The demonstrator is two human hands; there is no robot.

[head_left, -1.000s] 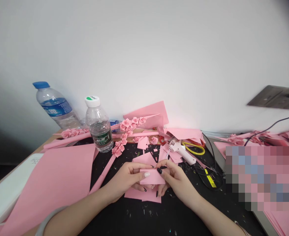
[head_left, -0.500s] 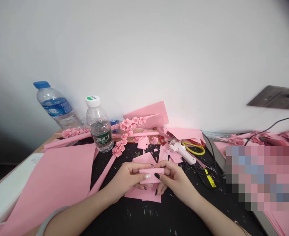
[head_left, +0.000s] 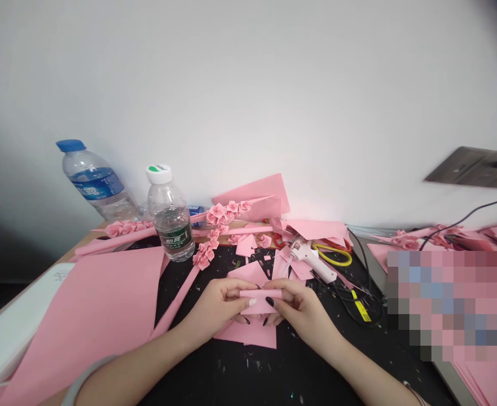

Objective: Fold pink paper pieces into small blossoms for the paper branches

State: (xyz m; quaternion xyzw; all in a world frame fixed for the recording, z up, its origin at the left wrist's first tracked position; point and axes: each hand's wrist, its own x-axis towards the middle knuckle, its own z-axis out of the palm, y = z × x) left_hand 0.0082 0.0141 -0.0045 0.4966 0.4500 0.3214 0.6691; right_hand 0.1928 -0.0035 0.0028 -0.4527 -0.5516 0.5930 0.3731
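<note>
"I have only the head view up. What are the hands holding there?"

"From my seat, the left hand [head_left: 218, 307] has one end of the folded pink paper [head_left: 260, 302] pinched, thumb in front and fingers behind. I see the right hand [head_left: 305, 307] clamped on the other end the same way."

"Where exactly is that paper?"

"Level between the two hands, raised in front of some loose pink sheets [head_left: 260, 337] on the black work surface [head_left: 197, 363]. I can't make out what the fingertips behind it are doing."

"And around them?"

"Beyond the right hand I have a white glue gun [head_left: 315, 262], lying just beside a yellow handle [head_left: 337, 257]. To the left, a flowered paper stem [head_left: 178, 299] slants down toward the left forearm, next to a large pink sheet [head_left: 104, 304]. Behind that sheet, a white-capped bottle [head_left: 170, 220] stands near the stem's blossoms, and a blue-capped bottle [head_left: 98, 183] is farther left, by the wall [head_left: 273, 101]."
</note>
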